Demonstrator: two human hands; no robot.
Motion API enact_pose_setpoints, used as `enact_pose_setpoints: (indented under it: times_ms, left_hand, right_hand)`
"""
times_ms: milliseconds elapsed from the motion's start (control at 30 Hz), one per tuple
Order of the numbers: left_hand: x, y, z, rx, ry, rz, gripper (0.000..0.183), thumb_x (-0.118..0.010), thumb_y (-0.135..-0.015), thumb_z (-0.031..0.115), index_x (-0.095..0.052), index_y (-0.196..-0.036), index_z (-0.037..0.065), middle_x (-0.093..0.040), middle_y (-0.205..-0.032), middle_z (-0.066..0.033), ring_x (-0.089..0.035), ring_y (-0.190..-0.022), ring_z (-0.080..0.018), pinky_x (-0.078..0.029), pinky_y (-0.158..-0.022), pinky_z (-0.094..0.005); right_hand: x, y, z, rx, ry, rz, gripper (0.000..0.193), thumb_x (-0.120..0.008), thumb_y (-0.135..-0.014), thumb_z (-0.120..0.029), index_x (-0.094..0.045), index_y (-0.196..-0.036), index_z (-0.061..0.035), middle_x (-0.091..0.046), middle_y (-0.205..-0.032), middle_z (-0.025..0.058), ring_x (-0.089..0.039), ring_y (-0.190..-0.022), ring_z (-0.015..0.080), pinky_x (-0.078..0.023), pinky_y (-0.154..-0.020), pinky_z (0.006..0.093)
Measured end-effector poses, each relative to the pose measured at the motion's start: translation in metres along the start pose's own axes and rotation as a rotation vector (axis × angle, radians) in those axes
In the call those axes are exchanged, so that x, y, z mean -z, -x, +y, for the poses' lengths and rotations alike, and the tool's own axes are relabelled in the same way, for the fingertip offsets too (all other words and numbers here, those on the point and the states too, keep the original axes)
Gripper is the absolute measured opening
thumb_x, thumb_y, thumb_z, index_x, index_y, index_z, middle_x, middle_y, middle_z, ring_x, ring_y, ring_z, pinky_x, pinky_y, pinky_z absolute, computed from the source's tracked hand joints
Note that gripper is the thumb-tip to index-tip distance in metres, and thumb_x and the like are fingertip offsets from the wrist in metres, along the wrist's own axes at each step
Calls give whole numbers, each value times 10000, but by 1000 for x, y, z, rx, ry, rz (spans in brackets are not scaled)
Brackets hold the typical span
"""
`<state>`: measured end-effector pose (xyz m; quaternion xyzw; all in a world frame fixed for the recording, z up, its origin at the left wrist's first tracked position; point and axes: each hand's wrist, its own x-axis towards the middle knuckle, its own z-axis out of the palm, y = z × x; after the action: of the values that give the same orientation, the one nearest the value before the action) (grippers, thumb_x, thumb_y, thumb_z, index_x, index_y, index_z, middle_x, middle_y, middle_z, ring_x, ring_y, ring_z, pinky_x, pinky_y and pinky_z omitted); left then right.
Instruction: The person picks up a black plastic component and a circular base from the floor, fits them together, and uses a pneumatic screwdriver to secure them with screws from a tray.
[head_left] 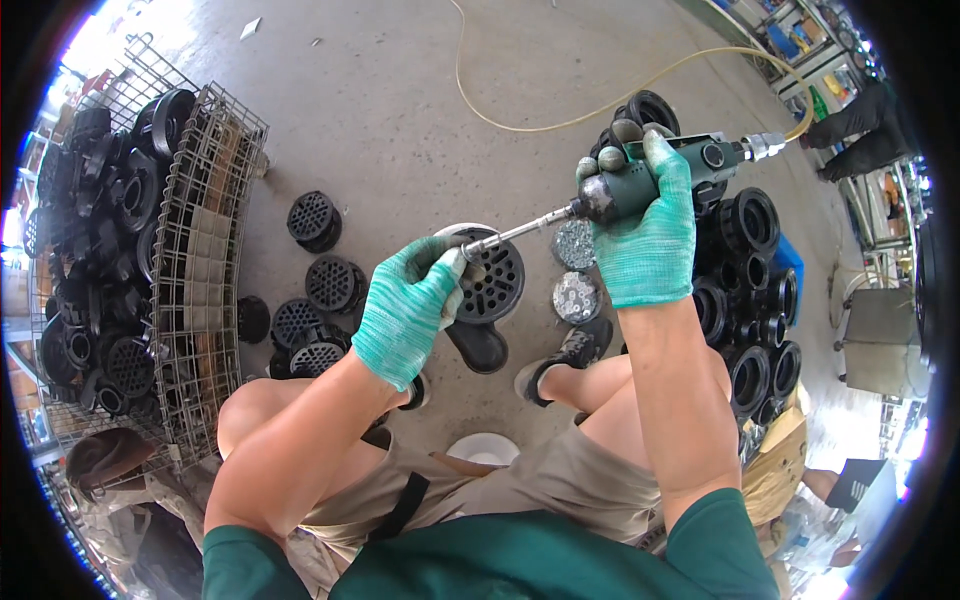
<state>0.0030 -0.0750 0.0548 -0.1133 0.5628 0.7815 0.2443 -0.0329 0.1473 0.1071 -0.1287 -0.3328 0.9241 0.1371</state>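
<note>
Right gloved hand [648, 225] grips a green power tool [625, 190], left gloved hand [412, 305] holds the tip of its metal shaft [535, 224], round black grate [497, 290] below, small metal parts [577, 297] nearby, wire basket [190, 290] of black parts [135, 190] at left.

Floor [370, 110]: grey, smooth, speckled with small dark marks. Directly on it:
- Wire cage [205, 225], far left, loaded with black parts.
- Perforated black discs [332, 284], left of centre, some stacked.
- Round-headed black part [487, 290], perforated, centre; pale rim beneath its far edge.
- Hardware lots, two, round, side by side: upper lot [574, 245], lower lot [577, 298].
- Yellowish hose [515, 130], partly along the floor, far side.
- Black ring-shaped parts [750, 222], piled, right; base hidden.
- Shoes [582, 346], one pair.
- Pale scrap [250, 28], far left.
</note>
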Motion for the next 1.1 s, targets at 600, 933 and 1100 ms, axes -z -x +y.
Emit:
enact_pose_setpoints:
  times_ms: [600, 933, 1100]
  left_hand:
    - [2, -33, -43, -143, -753, -74, 263, -710, -947, 118, -681, -1157, -38, -731, -961, -59, -611, -846, -97, -517, -770, -283]
    - [-10, -55, -69, -195, -1226, -67, 227, -715, -913, 253, -731, -1108, 138, -735, -887, -132, -699, -791, -291, -549, -756, -384]
    - [-12, -59, -77, -219, -1336, -75, 236, -690, -919, 274, -719, -1113, 141, -736, -909, -139, -705, -847, -335, -548, -782, -424]
  right_hand:
    - [48, -6, 9, -44, 67, 136, 253, -668, -890, -39, -525, -1092, -91, -616, -1006, 131, -620, -743, 219, -566, -676, 385]
    - [69, 9, 18, -45, 279, 17, 250, -659, -902, -26, -552, -1109, -116, -651, -1022, 95, -654, -812, 211, -560, -722, 357]
    - [72, 11, 25, -17, 312, -31, 253, -697, -868, -9, -575, -1076, -86, -645, -945, 59, -671, -789, 185, -561, -678, 320]
